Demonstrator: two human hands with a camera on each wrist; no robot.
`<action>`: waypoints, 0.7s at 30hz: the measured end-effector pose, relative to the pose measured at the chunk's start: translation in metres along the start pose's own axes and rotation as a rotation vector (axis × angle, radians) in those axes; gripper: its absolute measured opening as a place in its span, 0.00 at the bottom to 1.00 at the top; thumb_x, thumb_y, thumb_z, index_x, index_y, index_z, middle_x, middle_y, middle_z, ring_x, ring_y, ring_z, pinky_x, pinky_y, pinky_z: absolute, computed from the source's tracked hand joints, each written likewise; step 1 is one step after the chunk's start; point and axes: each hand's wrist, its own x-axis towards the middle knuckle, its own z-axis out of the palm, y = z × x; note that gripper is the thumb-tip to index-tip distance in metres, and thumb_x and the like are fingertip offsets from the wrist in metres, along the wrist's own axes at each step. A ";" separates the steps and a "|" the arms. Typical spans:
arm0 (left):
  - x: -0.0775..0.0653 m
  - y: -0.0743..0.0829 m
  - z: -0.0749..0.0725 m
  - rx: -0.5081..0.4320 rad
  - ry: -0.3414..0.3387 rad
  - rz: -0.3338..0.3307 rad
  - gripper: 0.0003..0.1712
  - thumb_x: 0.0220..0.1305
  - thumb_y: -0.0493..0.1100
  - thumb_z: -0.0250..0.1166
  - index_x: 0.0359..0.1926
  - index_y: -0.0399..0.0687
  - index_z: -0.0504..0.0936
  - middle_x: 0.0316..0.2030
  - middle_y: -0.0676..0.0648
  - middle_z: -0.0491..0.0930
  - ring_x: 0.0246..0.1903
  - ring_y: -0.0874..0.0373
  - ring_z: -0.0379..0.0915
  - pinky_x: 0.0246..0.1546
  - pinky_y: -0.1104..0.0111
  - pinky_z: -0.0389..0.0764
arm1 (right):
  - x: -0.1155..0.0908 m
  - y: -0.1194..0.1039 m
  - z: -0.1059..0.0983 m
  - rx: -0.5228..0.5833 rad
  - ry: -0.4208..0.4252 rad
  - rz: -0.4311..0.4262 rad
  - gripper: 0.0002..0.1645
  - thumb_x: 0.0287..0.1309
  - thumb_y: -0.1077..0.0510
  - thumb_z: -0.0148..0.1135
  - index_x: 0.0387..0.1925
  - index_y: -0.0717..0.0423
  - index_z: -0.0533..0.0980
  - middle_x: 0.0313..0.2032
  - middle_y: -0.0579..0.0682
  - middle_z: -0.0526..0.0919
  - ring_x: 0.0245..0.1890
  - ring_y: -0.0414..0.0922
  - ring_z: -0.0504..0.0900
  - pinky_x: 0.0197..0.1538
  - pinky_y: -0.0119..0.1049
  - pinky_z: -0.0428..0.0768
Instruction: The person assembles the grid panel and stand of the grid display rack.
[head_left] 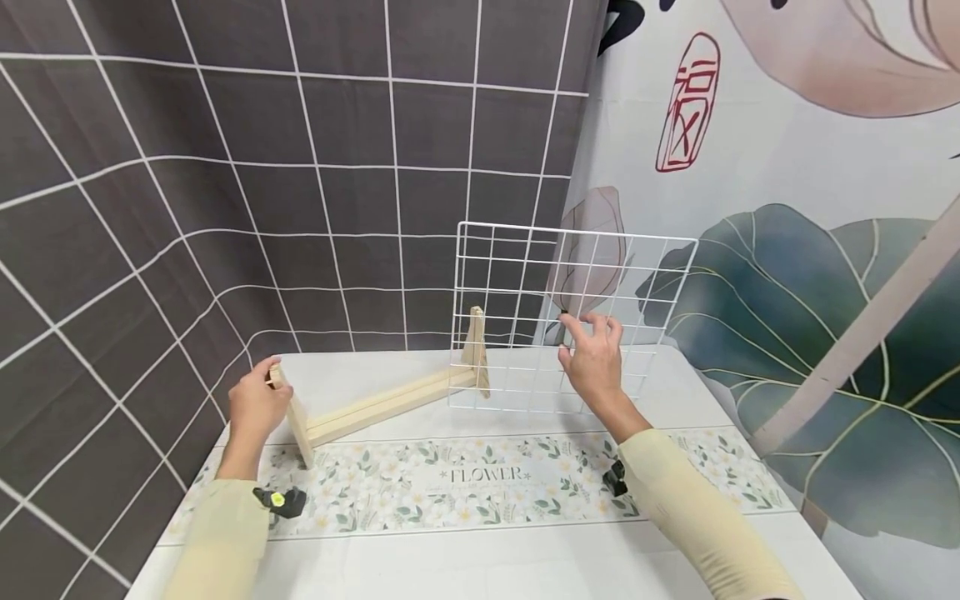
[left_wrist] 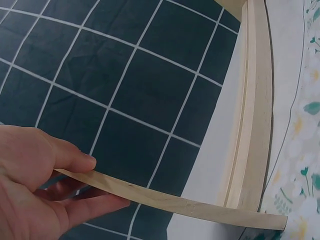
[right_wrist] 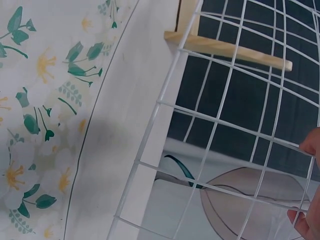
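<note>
At the left of the table stands a pale wooden stand (head_left: 393, 406), a long slotted bar with an upright board at each end. My left hand (head_left: 258, 400) pinches the top of the left end board (left_wrist: 165, 198) between thumb and fingers. With my right hand (head_left: 596, 367) I hold a white wire grid panel (head_left: 579, 232) by its inner wires, fingers hooked at the mesh. The panel is upright and leans slightly. Its left part overlaps the stand's right end board (right_wrist: 225, 48) in the head and right wrist views.
Beneath everything is a white table (head_left: 465, 567) with a floral strip marked FLOWER (head_left: 483, 475) across it. A dark checked curtain (head_left: 337, 200) hangs behind and at the left. A white curtain with large painted leaves (head_left: 787, 292) borders the right side.
</note>
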 end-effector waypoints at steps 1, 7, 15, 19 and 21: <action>0.001 0.001 0.001 -0.004 0.000 0.011 0.33 0.62 0.34 0.59 0.70 0.36 0.69 0.61 0.25 0.75 0.59 0.25 0.71 0.61 0.40 0.72 | 0.000 0.000 0.000 0.000 -0.002 0.000 0.32 0.50 0.65 0.74 0.59 0.49 0.78 0.55 0.65 0.75 0.62 0.69 0.69 0.51 0.61 0.83; 0.007 0.012 0.011 -0.023 -0.004 0.062 0.32 0.61 0.32 0.59 0.68 0.35 0.71 0.61 0.26 0.75 0.59 0.26 0.72 0.62 0.40 0.73 | 0.000 -0.001 0.000 -0.007 0.004 -0.011 0.32 0.49 0.65 0.75 0.58 0.49 0.78 0.54 0.65 0.75 0.61 0.69 0.69 0.52 0.61 0.82; 0.017 0.025 0.029 -0.054 -0.043 0.085 0.33 0.62 0.31 0.58 0.70 0.35 0.69 0.61 0.25 0.75 0.61 0.29 0.74 0.64 0.43 0.75 | -0.003 0.000 0.002 0.000 0.013 -0.007 0.33 0.48 0.65 0.75 0.58 0.49 0.78 0.55 0.64 0.75 0.61 0.69 0.69 0.49 0.61 0.84; 0.021 0.032 0.038 -0.080 -0.082 0.067 0.35 0.64 0.31 0.58 0.73 0.37 0.66 0.64 0.26 0.73 0.63 0.29 0.72 0.66 0.43 0.74 | -0.003 0.000 0.003 -0.009 -0.001 -0.001 0.34 0.48 0.65 0.76 0.59 0.48 0.78 0.55 0.64 0.75 0.62 0.69 0.69 0.50 0.60 0.83; 0.023 0.036 0.042 -0.096 -0.098 0.055 0.35 0.65 0.31 0.57 0.74 0.37 0.65 0.66 0.27 0.72 0.65 0.29 0.70 0.66 0.44 0.73 | -0.003 0.000 0.003 -0.009 -0.002 0.000 0.34 0.48 0.65 0.76 0.59 0.48 0.78 0.55 0.64 0.75 0.61 0.69 0.69 0.52 0.61 0.82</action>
